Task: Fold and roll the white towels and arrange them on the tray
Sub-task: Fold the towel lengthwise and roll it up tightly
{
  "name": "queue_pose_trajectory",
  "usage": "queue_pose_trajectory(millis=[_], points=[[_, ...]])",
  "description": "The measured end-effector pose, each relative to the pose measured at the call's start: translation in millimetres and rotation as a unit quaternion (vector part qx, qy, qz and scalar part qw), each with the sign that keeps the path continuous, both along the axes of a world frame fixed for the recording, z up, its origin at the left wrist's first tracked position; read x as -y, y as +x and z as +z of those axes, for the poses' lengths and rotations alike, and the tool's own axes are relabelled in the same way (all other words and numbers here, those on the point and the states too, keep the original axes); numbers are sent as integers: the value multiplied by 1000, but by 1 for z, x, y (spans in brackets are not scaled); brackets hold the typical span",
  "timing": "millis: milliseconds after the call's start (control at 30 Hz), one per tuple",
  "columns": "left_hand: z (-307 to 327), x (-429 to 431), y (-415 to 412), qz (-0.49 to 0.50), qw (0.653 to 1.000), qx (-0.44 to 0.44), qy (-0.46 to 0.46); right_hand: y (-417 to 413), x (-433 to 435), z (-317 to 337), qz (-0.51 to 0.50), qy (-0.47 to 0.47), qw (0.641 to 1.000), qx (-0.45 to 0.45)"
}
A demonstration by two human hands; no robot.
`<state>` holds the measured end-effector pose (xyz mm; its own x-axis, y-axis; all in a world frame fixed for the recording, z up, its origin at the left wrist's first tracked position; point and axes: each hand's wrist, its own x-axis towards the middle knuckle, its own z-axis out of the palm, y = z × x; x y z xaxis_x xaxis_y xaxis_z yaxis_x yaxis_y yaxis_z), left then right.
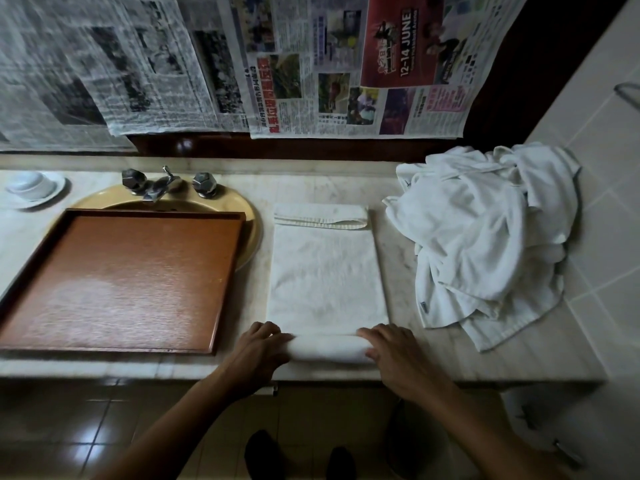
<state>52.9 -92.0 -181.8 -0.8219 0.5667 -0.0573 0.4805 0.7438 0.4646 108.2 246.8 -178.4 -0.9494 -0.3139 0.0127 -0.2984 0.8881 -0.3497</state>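
Note:
A white towel (325, 271), folded into a long strip, lies flat on the marble counter and runs away from me. Its near end is rolled into a short roll by the counter's front edge. My left hand (258, 351) grips the roll's left end, and my right hand (394, 355) grips its right end. The strip's far end is folded back on itself. A brown wooden tray (121, 282) lies to the left of the towel, partly over the sink, with nothing on it. A heap of crumpled white towels (485, 233) sits to the right.
A yellow sink (252, 216) with a metal tap (162, 185) lies behind the tray. A white soap dish (33, 188) stands at the far left. Newspaper sheets (242, 64) hang over the back wall. A tiled wall (606, 202) bounds the right side.

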Motion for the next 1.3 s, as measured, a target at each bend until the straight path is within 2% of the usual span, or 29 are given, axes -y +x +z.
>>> queue_pose_trajectory(millis=[67,233,367,467,567,633,700,767,867,1167,1300], points=[[5,-3,-4,13,1000,22,-17,2,6,-1,-24,-2,999,-31],[10,-4,-15,68,990,115,34,17,30,-13,-33,-19,990,-133],[12,-4,-25,117,979,144,81,25,40,-22,-32,14,991,-129],[11,-10,-24,136,980,106,95,21,39,-27,-35,46,992,-108],[7,-16,-19,85,995,-46,-20,11,36,-26,-25,70,992,-101],[9,-27,-9,113,989,-95,-24,4,35,-24,-21,85,992,-93],[9,-45,1,68,990,-123,-23,-3,35,-21,-16,96,992,-80],[4,-56,6,23,989,-130,-64,-10,34,-15,-7,104,992,-73],[-2,-55,-5,28,989,-113,-89,-22,31,-6,-1,107,992,-73],[1,-45,0,2,992,-89,-92,-22,23,2,12,124,992,6],[2,-42,16,11,994,-65,-82,-10,17,0,19,97,995,3]])
